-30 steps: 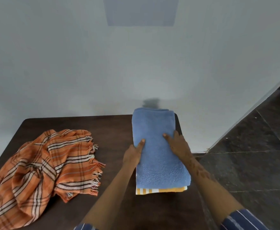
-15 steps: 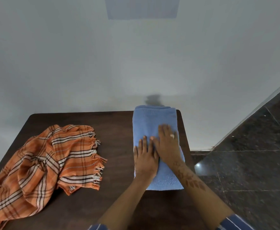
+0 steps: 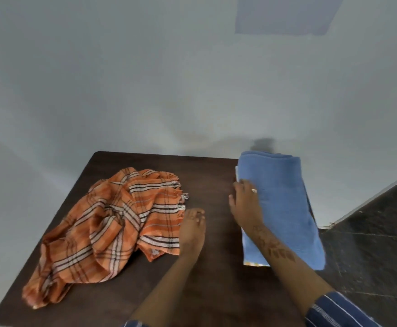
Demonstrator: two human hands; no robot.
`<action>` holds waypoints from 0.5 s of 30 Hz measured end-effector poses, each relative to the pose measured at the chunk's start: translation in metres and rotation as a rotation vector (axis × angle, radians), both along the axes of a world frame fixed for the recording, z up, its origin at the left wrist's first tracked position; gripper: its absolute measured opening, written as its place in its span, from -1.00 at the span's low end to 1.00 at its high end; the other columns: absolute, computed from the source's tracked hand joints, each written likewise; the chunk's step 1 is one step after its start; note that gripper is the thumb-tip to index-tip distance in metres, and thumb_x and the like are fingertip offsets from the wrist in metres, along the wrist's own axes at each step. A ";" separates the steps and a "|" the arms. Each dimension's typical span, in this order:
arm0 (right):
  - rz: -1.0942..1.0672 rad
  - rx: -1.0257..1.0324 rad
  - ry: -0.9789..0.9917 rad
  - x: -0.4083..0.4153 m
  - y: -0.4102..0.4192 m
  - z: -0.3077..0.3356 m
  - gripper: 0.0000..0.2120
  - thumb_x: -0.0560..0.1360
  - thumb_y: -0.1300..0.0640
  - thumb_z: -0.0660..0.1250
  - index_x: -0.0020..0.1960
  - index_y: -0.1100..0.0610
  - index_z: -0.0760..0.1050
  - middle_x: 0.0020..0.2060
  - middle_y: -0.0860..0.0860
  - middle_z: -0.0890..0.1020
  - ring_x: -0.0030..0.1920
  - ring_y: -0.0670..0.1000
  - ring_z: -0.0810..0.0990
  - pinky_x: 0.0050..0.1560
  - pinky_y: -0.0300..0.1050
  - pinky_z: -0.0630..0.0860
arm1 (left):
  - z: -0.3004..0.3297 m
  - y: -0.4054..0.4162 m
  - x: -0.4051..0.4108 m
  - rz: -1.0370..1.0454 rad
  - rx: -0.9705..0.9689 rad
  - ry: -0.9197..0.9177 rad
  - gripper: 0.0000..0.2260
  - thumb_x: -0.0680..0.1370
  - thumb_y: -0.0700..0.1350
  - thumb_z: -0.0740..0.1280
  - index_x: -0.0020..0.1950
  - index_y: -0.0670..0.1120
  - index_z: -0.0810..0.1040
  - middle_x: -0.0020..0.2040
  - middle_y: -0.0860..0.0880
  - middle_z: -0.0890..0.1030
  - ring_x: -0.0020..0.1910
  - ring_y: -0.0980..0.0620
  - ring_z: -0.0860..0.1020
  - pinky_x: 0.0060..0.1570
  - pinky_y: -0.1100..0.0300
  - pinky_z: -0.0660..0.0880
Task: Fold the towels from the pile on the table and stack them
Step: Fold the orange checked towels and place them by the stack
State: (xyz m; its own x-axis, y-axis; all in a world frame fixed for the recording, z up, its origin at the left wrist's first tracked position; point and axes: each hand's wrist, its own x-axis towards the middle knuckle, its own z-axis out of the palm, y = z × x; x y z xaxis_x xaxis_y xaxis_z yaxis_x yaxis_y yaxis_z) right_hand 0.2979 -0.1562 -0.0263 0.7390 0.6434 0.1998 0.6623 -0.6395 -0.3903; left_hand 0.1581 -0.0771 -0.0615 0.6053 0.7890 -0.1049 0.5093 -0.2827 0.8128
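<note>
- Dark wooden table (image 3: 207, 291) stood against a pale wall.
- Folded blue towel (image 3: 284, 208) sat on the stack at the table's right edge; right hand (image 3: 244, 204) lay flat on its left side, fingers straight.
- Left hand (image 3: 192, 223) was beside the crumpled orange plaid towel (image 3: 112, 223); fingers blurred, grip can't be told.
- Advice: pick it up by a fringed corner, shake flat first.
- Striped towel beneath mostly hidden.

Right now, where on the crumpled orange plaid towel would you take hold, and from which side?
Pinch the fringed edge of the orange plaid towel, coming from its right, where the left hand hovers. That edge lies exposed on top; the rest is bunched.
</note>
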 end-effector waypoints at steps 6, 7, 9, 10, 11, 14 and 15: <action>0.349 -0.227 0.419 -0.140 0.090 -0.040 -0.68 0.50 0.10 0.17 0.19 0.22 0.46 0.19 0.15 0.45 0.17 0.15 0.47 0.19 -0.01 0.41 | -0.013 0.100 -0.135 0.140 0.161 0.157 -0.81 0.53 -0.25 0.28 0.12 -0.24 0.53 0.11 -0.19 0.54 0.14 -0.18 0.49 0.13 0.08 0.35; 0.364 -0.274 0.467 -0.162 0.101 -0.048 -0.61 0.50 0.11 0.22 0.30 0.21 0.39 0.28 0.14 0.40 0.23 0.14 0.44 0.23 -0.03 0.39 | -0.015 0.110 -0.152 0.137 0.161 0.176 -0.79 0.55 -0.21 0.27 0.15 -0.23 0.53 0.13 -0.18 0.53 0.14 -0.19 0.49 0.12 0.07 0.36; 0.344 -0.357 0.462 -0.200 0.115 -0.062 -0.42 0.50 0.06 0.29 0.45 0.19 0.22 0.41 0.15 0.28 0.32 0.16 0.39 0.28 -0.02 0.36 | -0.024 0.124 -0.182 0.103 0.136 0.257 -0.71 0.56 -0.14 0.26 0.26 -0.19 0.48 0.22 -0.14 0.50 0.17 -0.15 0.48 0.12 0.08 0.38; 0.311 -0.408 0.377 -0.214 0.120 -0.062 -0.38 0.49 0.06 0.30 0.47 0.19 0.17 0.43 0.17 0.25 0.32 0.17 0.38 0.27 -0.01 0.37 | -0.031 0.128 -0.195 0.059 0.155 0.319 -0.66 0.55 -0.10 0.27 0.31 -0.15 0.44 0.27 -0.12 0.47 0.20 -0.13 0.47 0.15 0.08 0.38; 0.282 -0.456 0.287 -0.225 0.126 -0.068 -0.39 0.49 0.09 0.30 0.46 0.19 0.16 0.41 0.17 0.26 0.30 0.17 0.40 0.23 0.00 0.39 | -0.041 0.132 -0.210 -0.003 0.196 0.402 -0.60 0.54 -0.04 0.28 0.35 -0.11 0.40 0.32 -0.10 0.43 0.24 -0.11 0.44 0.19 0.06 0.37; 0.186 -0.484 0.268 -0.231 0.138 -0.062 -0.55 0.48 0.21 0.27 0.34 0.13 0.27 0.30 0.11 0.39 0.21 0.14 0.47 0.13 0.00 0.45 | -0.058 0.135 -0.240 -0.169 0.299 0.636 -0.43 0.49 0.10 0.30 0.46 0.03 0.23 0.43 0.00 0.24 0.40 -0.07 0.25 0.35 -0.03 0.26; 0.169 -0.476 0.295 -0.227 0.141 -0.063 -0.62 0.49 0.22 0.24 0.30 0.11 0.31 0.25 0.08 0.44 0.20 0.12 0.49 0.13 -0.01 0.46 | -0.060 0.135 -0.244 -0.198 0.334 0.652 -0.47 0.52 0.09 0.26 0.45 0.04 0.22 0.43 0.02 0.23 0.40 -0.06 0.24 0.36 -0.04 0.26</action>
State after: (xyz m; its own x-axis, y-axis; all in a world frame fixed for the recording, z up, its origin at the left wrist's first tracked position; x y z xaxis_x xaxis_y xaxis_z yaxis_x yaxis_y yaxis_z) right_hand 0.0704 -0.0151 -0.0890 0.5985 0.7258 -0.3391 0.6775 -0.6844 -0.2693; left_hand -0.0861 0.0584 -0.1215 0.6364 0.7244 -0.2650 0.7714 -0.5973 0.2195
